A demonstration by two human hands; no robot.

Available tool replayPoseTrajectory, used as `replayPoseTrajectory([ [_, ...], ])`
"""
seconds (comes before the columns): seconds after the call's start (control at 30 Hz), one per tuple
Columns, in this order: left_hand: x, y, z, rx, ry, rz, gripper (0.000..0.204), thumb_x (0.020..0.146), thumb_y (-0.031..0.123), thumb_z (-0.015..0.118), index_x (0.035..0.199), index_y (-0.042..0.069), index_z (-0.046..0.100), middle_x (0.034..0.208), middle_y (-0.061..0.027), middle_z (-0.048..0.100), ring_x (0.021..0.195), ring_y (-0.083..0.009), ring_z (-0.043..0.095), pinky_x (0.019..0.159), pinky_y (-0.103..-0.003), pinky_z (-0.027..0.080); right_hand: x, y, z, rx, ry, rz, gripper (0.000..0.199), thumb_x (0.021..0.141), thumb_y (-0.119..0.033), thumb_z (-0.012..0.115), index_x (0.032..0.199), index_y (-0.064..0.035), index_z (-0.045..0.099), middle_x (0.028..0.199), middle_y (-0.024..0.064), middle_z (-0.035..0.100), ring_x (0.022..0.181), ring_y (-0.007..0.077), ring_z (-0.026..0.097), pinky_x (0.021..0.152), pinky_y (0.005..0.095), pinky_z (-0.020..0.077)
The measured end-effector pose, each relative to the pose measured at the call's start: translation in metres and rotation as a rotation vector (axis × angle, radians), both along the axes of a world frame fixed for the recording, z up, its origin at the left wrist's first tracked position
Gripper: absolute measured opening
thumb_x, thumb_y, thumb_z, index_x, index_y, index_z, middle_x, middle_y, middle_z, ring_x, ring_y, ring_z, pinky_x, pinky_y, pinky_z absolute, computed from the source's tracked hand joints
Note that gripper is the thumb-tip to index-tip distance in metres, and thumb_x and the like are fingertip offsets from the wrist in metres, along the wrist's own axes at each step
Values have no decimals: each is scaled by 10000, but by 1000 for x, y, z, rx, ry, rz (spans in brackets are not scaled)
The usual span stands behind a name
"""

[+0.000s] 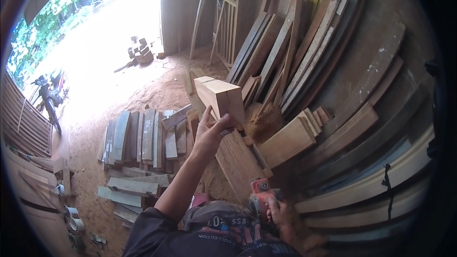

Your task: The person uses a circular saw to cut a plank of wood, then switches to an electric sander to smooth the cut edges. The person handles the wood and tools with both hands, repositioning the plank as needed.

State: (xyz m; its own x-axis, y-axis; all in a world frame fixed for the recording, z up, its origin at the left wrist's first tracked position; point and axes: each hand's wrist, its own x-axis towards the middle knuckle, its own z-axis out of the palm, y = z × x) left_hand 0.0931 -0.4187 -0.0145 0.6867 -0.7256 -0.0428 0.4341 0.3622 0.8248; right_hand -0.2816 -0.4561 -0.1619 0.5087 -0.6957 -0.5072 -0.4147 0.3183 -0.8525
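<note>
My left hand [212, 132] is stretched forward and grips the near end of a thick, pale wooden block [216, 90]. Its thumb lies across the end face, while the fingers reach along the side. Close to my body at the lower right, my right hand [280, 212] is wrapped around the handle of an orange-red handheld power tool [263, 191]. The tool is partly hidden by the hand and my shirt, so its exact kind is unclear. Below the block runs a rough, wide wooden beam [236, 159], with the tool beside its near end.
Short planks [135, 135] lie stacked on the sandy floor at left. A pale board pile [288, 140] sits right of the beam, near sawdust [264, 123]. Long boards [304, 52] lean on the right wall. A bicycle [50, 97] stands far left by the bright opening.
</note>
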Motion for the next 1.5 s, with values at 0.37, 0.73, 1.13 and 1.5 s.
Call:
replayPoseTrajectory([
  [0.37, 6, 26, -4, -18, -12, -57, 971, 1058, 174, 739, 1736, -9, 68, 1383, -225, 660, 1216, -290, 710, 1022, -449, 583, 1, 1, 4, 11, 21, 6, 481, 1124, -462, 601, 1013, -9, 722, 666, 11, 612, 533, 103, 571, 487, 294, 495],
  [0.73, 8, 29, 5, -21, -36, -47, 790, 1078, 201, 713, 1697, 8, 260, 1353, -151, 678, 1165, -231, 721, 962, -400, 581, 0, 2, 2, 8, 17, 5, 504, 1117, -491, 602, 1012, -9, 709, 663, 7, 607, 531, 98, 569, 485, 289, 480],
  [1.13, -9, 34, -44, 247, -70, -181, 925, 970, 240, 845, 1663, 50, 263, 1312, -126, 685, 1112, -211, 709, 885, -365, 577, -9, -3, -2, 53, -54, 58, 517, 1107, -508, 630, 1051, -1, 718, 687, 17, 613, 560, 113, 585, 525, 293, 502],
  [1.5, -81, 45, -214, 1171, -846, -207, 1253, 850, 411, 918, 1750, 73, 115, 1768, -257, 227, 1636, -408, 269, 1247, -617, 353, 0, 20, 63, 94, -83, -167, 519, 1118, -510, 609, 1127, 3, 685, 697, 1, 565, 569, 91, 528, 522, 266, 451],
])
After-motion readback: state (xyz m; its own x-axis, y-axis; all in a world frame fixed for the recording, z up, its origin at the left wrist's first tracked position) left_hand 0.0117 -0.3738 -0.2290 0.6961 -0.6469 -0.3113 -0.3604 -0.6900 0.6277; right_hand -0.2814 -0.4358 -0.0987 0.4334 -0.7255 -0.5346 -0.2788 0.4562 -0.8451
